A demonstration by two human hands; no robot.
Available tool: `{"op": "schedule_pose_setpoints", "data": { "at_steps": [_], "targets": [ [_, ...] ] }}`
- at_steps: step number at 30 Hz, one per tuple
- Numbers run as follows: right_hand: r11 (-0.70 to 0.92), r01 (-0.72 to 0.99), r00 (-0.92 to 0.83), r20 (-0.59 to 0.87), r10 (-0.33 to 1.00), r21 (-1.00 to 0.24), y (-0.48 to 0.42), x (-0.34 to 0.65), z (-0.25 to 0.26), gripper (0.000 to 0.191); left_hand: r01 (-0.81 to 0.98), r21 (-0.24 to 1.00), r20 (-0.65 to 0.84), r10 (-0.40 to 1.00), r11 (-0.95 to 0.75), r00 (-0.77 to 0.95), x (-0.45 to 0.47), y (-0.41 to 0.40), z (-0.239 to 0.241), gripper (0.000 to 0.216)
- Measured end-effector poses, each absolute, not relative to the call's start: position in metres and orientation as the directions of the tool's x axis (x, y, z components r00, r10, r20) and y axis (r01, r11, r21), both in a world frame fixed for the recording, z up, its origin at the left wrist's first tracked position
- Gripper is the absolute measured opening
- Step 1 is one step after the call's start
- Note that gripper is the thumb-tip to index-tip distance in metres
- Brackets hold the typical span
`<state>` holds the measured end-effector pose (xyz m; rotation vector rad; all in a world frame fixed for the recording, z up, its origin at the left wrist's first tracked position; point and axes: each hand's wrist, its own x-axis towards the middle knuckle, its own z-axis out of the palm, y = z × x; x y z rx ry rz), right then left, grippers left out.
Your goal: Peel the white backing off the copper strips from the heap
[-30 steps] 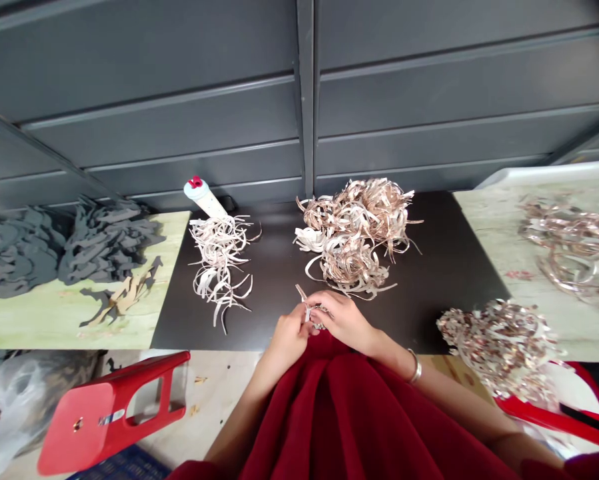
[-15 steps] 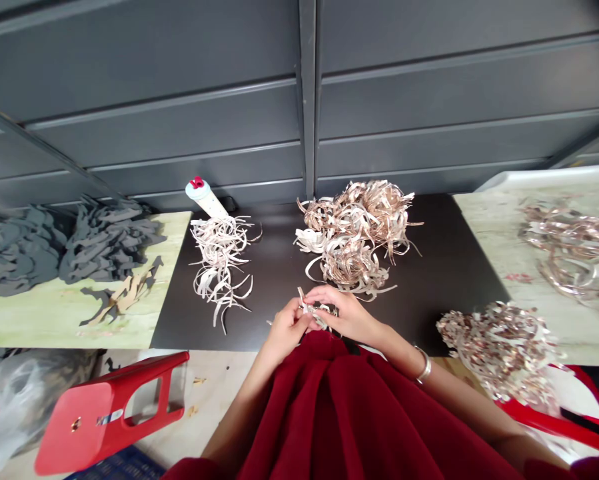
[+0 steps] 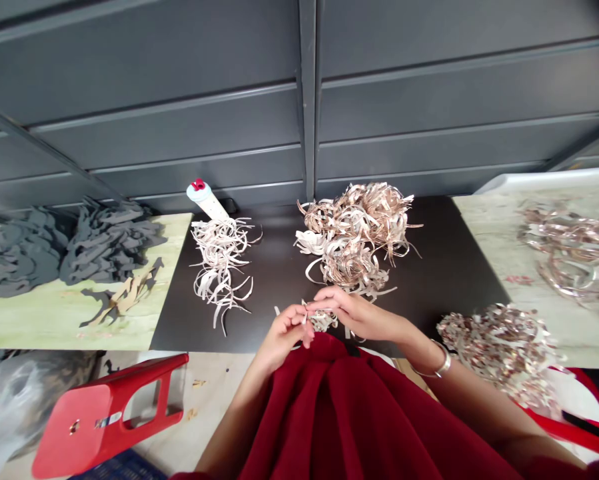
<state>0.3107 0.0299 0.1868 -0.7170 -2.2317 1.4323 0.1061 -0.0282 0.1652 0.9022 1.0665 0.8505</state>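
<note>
My left hand [image 3: 285, 331] and my right hand [image 3: 355, 312] meet at the near edge of a dark table [image 3: 439, 267]. Together they pinch a small cluster of rose-gold paper strips [image 3: 320, 320]. Both hands have their fingers closed on it. Just behind them lies a large heap of curled rose-gold strips [image 3: 356, 233]. A smaller bunch of pale strips [image 3: 220, 260] lies to the left. A bracelet sits on my right wrist. Red cloth covers my lap below the hands.
A glue bottle with a red cap [image 3: 206, 198] lies behind the pale strips. Grey cut-out shapes [image 3: 64, 243] pile on the green board at left. More rose-gold scraps [image 3: 499, 340] sit at right over a red chair. A red stool [image 3: 104, 413] lies tipped at lower left.
Both hands have shifted slightly away from my body over the table edge, still working the strip cluster. My right forearm has swung outward to the right.
</note>
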Motion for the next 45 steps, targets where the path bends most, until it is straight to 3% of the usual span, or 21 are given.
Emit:
{"op": "schedule_pose_setpoints", "data": {
  "at_steps": [3,5,8,11,14,16,18,23,26,28,32,36,41,45],
  "targets": [
    [0.346,0.217,-0.787,0.046,0.615,-0.913,0.029,0.308,0.189,0.043,0.239,0.944,-0.257,0.961,0.226,0.107,0.106,-0.027,0.162,0.020],
    [0.346,0.211,-0.787,0.050,0.614,-0.914,0.030,0.309,0.189,0.041,0.485,0.867,-0.153,0.987,0.111,0.048,0.105,-0.029,0.161,0.025],
    [0.299,0.174,-0.790,0.048,0.611,-0.938,0.037,0.316,0.188,0.032,0.709,0.699,0.020,0.994,-0.088,0.104,0.098,-0.033,0.160,0.024],
    [0.130,0.079,-0.813,0.012,0.582,-0.988,0.046,0.323,0.179,0.022,0.802,0.502,0.240,0.943,-0.325,0.232,0.092,-0.037,0.161,0.022],
    [-0.104,-0.040,-0.845,-0.022,0.535,-0.994,0.055,0.322,0.154,0.020,0.775,0.337,0.429,0.820,-0.534,0.378,0.090,-0.037,0.162,0.026],
    [-0.161,-0.049,-0.840,-0.047,0.541,-0.986,0.061,0.319,0.130,0.028,0.733,0.265,0.494,0.741,-0.626,0.455,0.089,-0.037,0.164,0.030],
    [-0.088,0.046,-0.784,-0.091,0.614,-0.995,0.069,0.319,0.105,0.032,0.707,0.244,0.543,0.697,-0.664,0.468,0.084,-0.039,0.165,0.031],
    [0.009,0.225,-0.568,-0.124,0.814,-0.974,0.081,0.321,0.054,0.009,0.762,0.316,0.584,0.749,-0.565,0.313,0.054,-0.042,0.159,0.026],
    [0.084,0.363,-0.471,-0.104,0.876,-0.928,0.071,0.298,0.033,0.024,0.853,0.289,0.481,0.836,-0.435,0.264,0.039,-0.037,0.143,0.020],
    [0.133,0.438,-0.468,-0.099,0.878,-0.889,0.057,0.275,0.021,0.033,0.905,0.293,0.400,0.899,-0.310,0.178,0.033,-0.032,0.129,0.020],
    [0.256,0.530,-0.604,-0.148,0.783,-0.809,0.029,0.253,0.001,0.026,0.938,0.299,0.321,0.944,-0.177,0.076,0.023,-0.024,0.106,0.027],
    [0.356,0.573,-0.673,-0.176,0.719,-0.738,0.016,0.270,0.000,0.034,0.959,0.278,0.221,0.975,-0.044,-0.019,0.001,-0.018,0.089,0.029],
    [0.415,0.611,-0.666,-0.154,0.730,-0.674,0.023,0.268,0.018,0.042,0.965,0.245,0.070,0.991,0.092,-0.112,-0.031,0.002,0.070,0.030],
    [0.373,0.690,-0.572,-0.152,0.806,-0.620,0.046,0.257,0.017,0.035,0.952,0.246,-0.026,0.983,0.184,-0.184,-0.046,0.020,0.058,0.022]
  ]
}}
